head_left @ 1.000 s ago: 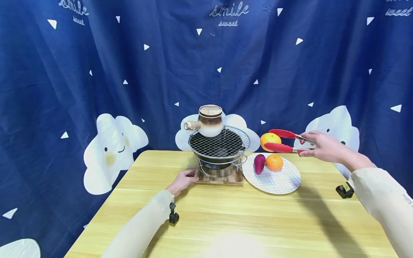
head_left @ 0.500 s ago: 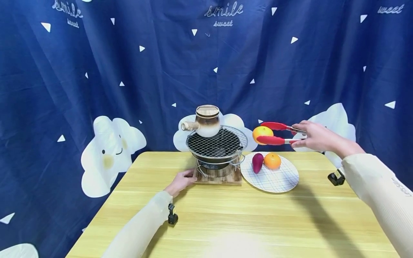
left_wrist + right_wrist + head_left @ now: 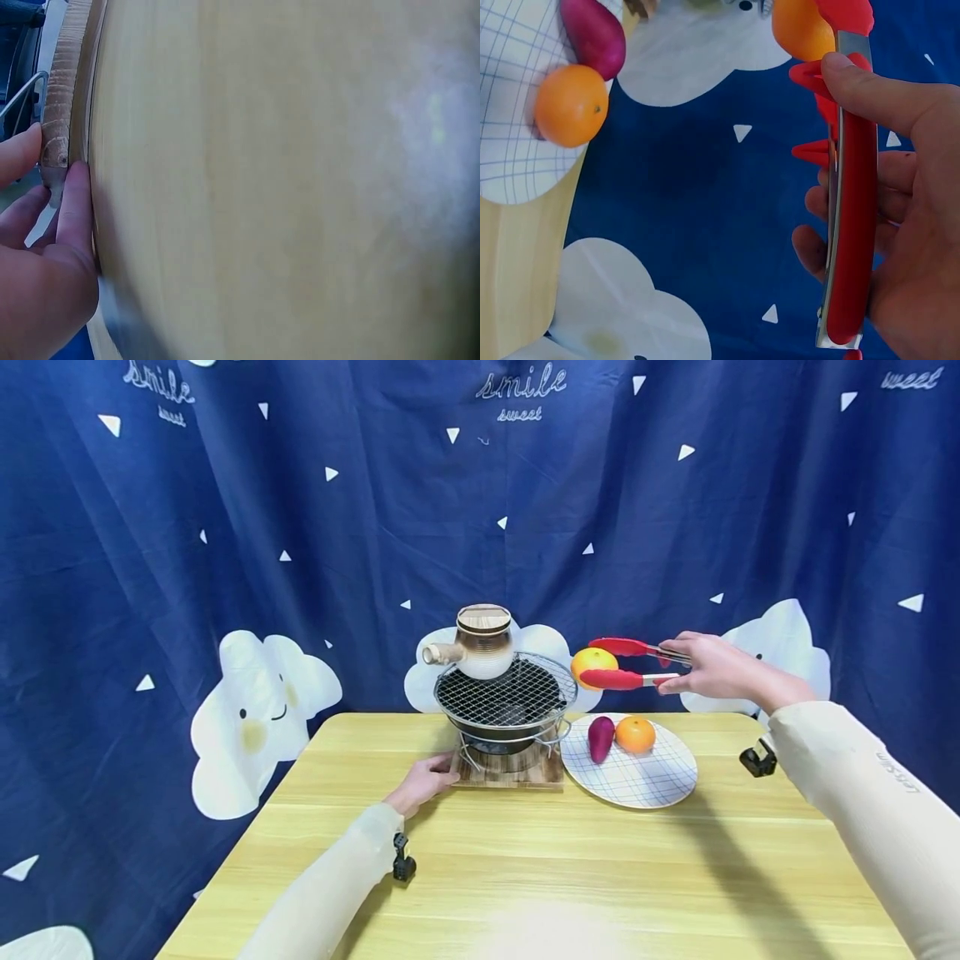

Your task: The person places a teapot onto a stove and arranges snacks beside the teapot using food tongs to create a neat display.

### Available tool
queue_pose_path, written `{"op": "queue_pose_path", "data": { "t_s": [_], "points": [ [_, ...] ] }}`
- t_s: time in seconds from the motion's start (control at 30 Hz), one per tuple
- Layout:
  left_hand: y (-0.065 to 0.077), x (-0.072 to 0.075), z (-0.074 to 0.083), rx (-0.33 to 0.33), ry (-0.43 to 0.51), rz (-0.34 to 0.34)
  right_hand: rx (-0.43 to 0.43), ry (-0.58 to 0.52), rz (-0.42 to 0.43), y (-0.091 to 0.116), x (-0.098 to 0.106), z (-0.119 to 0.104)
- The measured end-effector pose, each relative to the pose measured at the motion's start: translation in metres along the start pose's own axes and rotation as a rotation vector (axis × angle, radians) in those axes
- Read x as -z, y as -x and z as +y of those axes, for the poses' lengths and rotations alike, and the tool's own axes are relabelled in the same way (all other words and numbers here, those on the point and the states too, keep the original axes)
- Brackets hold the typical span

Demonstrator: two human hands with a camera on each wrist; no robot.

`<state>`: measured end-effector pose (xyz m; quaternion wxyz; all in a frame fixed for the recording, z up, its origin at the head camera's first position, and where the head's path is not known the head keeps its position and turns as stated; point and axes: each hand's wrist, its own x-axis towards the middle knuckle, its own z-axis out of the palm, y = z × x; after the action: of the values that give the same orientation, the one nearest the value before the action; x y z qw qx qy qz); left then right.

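Note:
My right hand [image 3: 712, 667] grips red-tipped metal tongs [image 3: 857, 217], raised above the plate's far side. Between the tong heads is an orange [image 3: 592, 665], held in the air just right of the grill. My left hand [image 3: 422, 783] pinches the near-left corner of a square wooden board [image 3: 60, 97], thumb on top and fingers at its underside. On that board stands a round black grill [image 3: 510, 697] with a wire rack. A brown-and-white lidded pot [image 3: 486, 647] with a side handle sits at the back of the rack.
Right of the board lies a round white checked plate [image 3: 637, 787] bearing a purple eggplant-shaped piece [image 3: 601, 739] and a second orange [image 3: 635, 735]. Everything stands near the far edge of a wooden table [image 3: 570, 860]. Behind it hangs a blue curtain [image 3: 375, 527].
My right hand has carried the tongs and the orange leftward, closer to the grill. The left hand stays at the board's corner. The head view has shifted slightly.

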<state>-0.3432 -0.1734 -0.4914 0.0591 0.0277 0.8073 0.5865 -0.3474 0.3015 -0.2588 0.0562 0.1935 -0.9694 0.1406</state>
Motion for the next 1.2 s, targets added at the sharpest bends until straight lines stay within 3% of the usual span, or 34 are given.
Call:
{"op": "queue_pose_path", "data": {
  "t_s": [1.2],
  "points": [
    [-0.001, 0.001, 0.0, 0.014, -0.011, 0.0, 0.032, -0.019, -0.025, -0.074, -0.031, -0.034]
  ]
}}
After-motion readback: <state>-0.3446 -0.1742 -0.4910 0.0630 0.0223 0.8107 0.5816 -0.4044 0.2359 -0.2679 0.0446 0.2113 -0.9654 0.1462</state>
